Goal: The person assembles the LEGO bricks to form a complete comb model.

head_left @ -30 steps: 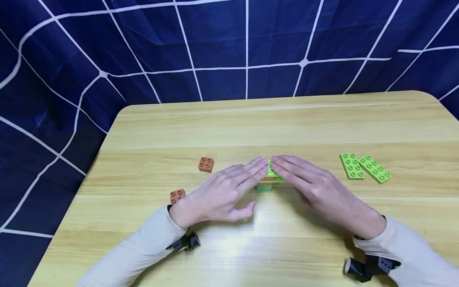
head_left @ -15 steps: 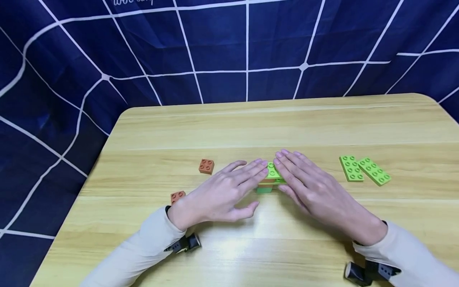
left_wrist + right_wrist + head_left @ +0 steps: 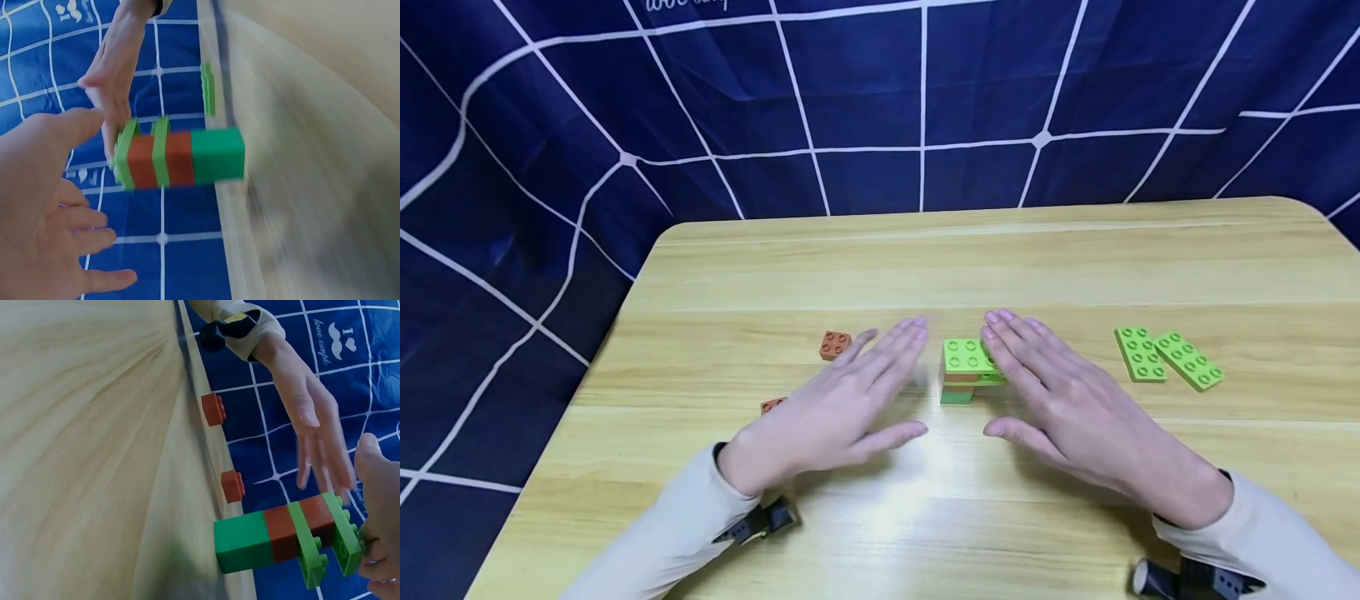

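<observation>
A small tower of toy building bricks (image 3: 957, 379) stands upright on the table, between my hands. It has a dark green brick (image 3: 219, 154) at the bottom, then a red-brown brick, a lime plate, another red-brown brick (image 3: 317, 514) and a lime plate (image 3: 964, 358) on top. Both lime plates jut out to the right past the column. My left hand (image 3: 838, 408) hovers to the left of the tower, fingers straight, thumb spread, touching nothing. Straight fingers of my right hand (image 3: 1067, 400) overlap the right end of the top plate, with the thumb held apart.
Two red-brown bricks lie left of the tower: the farther brick (image 3: 835, 345) beyond my left fingers, the nearer brick (image 3: 772, 405) partly hidden by that hand. To the right, two lime plates (image 3: 1141, 354) lie against each other on the wooden table (image 3: 880, 275). A blue curtain (image 3: 865, 92) hangs behind.
My left hand has come off the tower's top and moved left. My right hand's fingers have shifted slightly right, and its thumb has swung out. The tower stays put.
</observation>
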`<state>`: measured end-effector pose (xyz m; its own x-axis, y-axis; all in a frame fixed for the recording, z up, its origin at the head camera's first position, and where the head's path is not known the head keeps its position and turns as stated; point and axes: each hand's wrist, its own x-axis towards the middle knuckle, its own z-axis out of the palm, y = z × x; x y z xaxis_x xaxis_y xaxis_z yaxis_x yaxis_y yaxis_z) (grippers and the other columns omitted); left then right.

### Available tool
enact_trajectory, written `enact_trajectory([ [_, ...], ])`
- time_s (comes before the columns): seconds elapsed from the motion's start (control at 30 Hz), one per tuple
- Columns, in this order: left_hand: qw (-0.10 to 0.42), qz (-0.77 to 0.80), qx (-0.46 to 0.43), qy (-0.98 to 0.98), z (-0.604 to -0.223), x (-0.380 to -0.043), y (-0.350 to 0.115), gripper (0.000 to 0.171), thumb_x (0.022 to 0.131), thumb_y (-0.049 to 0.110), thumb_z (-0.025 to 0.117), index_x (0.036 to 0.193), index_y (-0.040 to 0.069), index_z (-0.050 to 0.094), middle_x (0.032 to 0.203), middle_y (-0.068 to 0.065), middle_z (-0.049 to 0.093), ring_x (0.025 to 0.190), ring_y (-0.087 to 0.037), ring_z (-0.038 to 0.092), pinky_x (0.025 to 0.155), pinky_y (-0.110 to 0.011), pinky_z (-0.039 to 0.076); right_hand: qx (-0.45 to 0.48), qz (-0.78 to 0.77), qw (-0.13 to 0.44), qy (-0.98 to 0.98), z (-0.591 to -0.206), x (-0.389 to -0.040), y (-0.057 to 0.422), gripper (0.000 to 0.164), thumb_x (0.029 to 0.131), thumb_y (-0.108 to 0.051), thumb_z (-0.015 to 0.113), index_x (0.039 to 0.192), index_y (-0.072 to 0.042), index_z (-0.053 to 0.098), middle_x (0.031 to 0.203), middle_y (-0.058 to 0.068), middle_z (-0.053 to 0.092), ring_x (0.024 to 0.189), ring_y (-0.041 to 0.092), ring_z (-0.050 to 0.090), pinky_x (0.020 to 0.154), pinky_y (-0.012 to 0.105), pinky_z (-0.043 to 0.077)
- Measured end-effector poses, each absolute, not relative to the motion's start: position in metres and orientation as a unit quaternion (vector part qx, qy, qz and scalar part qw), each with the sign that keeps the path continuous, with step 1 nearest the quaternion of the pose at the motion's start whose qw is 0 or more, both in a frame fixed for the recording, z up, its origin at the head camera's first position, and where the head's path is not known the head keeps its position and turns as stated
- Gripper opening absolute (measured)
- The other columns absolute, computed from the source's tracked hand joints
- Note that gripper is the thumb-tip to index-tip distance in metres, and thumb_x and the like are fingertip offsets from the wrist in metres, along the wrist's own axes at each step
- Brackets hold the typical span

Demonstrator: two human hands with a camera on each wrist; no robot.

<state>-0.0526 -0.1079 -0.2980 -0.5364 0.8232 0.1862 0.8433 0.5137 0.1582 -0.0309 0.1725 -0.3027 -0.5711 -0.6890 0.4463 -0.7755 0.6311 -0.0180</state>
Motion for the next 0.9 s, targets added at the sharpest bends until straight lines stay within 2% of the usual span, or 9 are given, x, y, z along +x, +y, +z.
enact_trajectory([
  [0.2,0.004,-0.097,-0.407,-0.908,-0.302,-0.044,-0.143,0.075,0.102,0.051,0.032,0.151,-0.004,0.015,0.158,-0.018,0.012,0.147,-0.028,0.011,0.12,-0.043,0.013,0.411,0.107,0.192,-0.885,-0.303,-0.033,0.175,0.077,0.101,-0.055,0.024,0.145,0.008,0.033,0.151,0.025,0.033,0.144,0.033,0.024,0.121,0.034,0.011],
  [0.3,-0.005,-0.097,-0.385,-0.918,-0.304,-0.038,-0.156,0.074,0.102,0.05,0.032,0.15,-0.006,0.02,0.156,-0.02,0.017,0.146,-0.031,0.015,0.119,-0.044,0.017,0.414,0.106,0.192,-0.884,-0.304,-0.033,0.176,0.078,0.101,-0.056,0.024,0.146,0.008,0.033,0.15,0.025,0.033,0.144,0.033,0.024,0.121,0.033,0.011],
  [0.6,0.004,-0.12,-0.315,-0.941,-0.317,-0.027,-0.195,0.073,0.096,0.043,0.056,0.144,-0.008,0.036,0.148,-0.026,0.036,0.139,-0.037,0.031,0.112,-0.053,0.032,0.413,0.104,0.188,-0.885,-0.304,-0.034,0.176,0.079,0.101,-0.057,0.024,0.146,0.007,0.032,0.153,0.023,0.029,0.144,0.032,0.023,0.121,0.033,0.011],
  [0.77,0.039,-0.125,-0.313,-0.941,-0.323,-0.022,-0.208,0.071,0.088,0.033,0.07,0.138,-0.01,0.044,0.141,-0.027,0.045,0.133,-0.038,0.042,0.104,-0.052,0.042,0.413,0.105,0.187,-0.885,-0.304,-0.034,0.175,0.079,0.101,-0.057,0.025,0.146,0.007,0.032,0.153,0.023,0.03,0.144,0.032,0.024,0.121,0.033,0.011],
  [0.9,0.05,-0.123,-0.313,-0.94,-0.326,-0.019,-0.212,0.068,0.085,0.029,0.074,0.135,-0.009,0.048,0.136,-0.027,0.051,0.126,-0.038,0.05,0.097,-0.049,0.049,0.412,0.105,0.187,-0.886,-0.304,-0.034,0.175,0.079,0.101,-0.057,0.025,0.146,0.007,0.033,0.153,0.022,0.029,0.144,0.032,0.024,0.121,0.033,0.011],
])
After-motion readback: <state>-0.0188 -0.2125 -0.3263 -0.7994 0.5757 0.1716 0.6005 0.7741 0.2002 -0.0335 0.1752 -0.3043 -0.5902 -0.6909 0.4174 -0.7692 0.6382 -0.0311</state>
